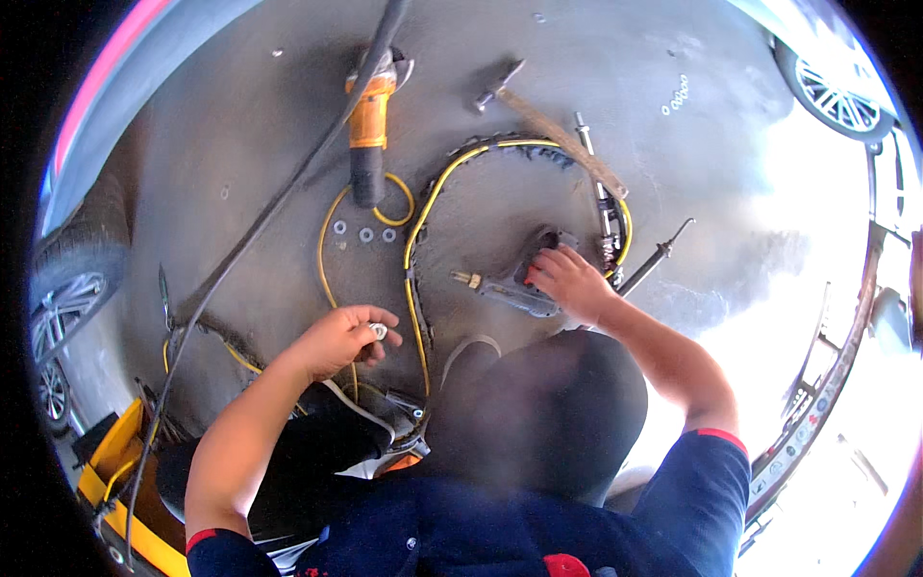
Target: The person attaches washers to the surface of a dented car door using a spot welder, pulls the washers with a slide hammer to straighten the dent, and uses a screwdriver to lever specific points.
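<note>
My left hand (344, 338) is raised over the floor, thumb and fingers pinching a small silvery metal nut (379, 331). To the right, my right hand (575, 285) curls over a dark grey air impact wrench (514, 295), which lies on the floor. A brass-coloured fitting (467, 279) sticks out from its left end. Part of the wrench is hidden beneath my fingers, where a bit of red shows. Three washers (366, 235) lie in a row beyond my left hand. Beside my right hand is a black-handled hooked tool (654, 260).
An orange angle grinder (369, 125) and a wooden-handled hammer (558, 130) lie at the far side. A yellow cable (410, 250) loops around the work spot. One long rod (601, 183) lies right; several small rings (678, 94) lie beyond. Car wheels (832, 91) stand at the edges.
</note>
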A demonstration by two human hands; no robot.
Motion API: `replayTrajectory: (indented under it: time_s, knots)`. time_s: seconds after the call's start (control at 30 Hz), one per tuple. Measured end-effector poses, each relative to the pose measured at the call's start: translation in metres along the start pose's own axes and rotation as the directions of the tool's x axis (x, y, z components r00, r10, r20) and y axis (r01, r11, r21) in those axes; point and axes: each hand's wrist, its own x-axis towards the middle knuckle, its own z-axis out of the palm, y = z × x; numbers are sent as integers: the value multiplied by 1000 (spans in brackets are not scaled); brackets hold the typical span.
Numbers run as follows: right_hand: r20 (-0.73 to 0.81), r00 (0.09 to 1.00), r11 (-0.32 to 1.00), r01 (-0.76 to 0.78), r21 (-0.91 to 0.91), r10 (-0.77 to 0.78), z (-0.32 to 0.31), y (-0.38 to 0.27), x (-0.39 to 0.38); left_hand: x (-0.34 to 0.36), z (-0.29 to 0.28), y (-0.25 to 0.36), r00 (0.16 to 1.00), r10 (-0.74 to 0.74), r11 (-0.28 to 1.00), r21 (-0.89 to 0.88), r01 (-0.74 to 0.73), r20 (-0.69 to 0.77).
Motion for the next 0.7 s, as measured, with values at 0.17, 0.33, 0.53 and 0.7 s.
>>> replayTrajectory:
  time_s: [0.17,0.33,0.53,0.7]
  knots:
    - [-147,989,975,2,-224,-35,9,1,8,-11,8,32,999,-23,981,192,29,-34]
    - [-222,946,971,219,-95,-235,-28,-12,18,-40,5,56,988,1,960,277,42,-151]
    - [-190,966,732,258,631,-177,-140,-47,53,-79,-58,96,970,188,946,295,-135,-157]
    - [-269,948,56,263,963,170,-257,-143,41,-117,-78,131,903,426,898,-141,-416,53]
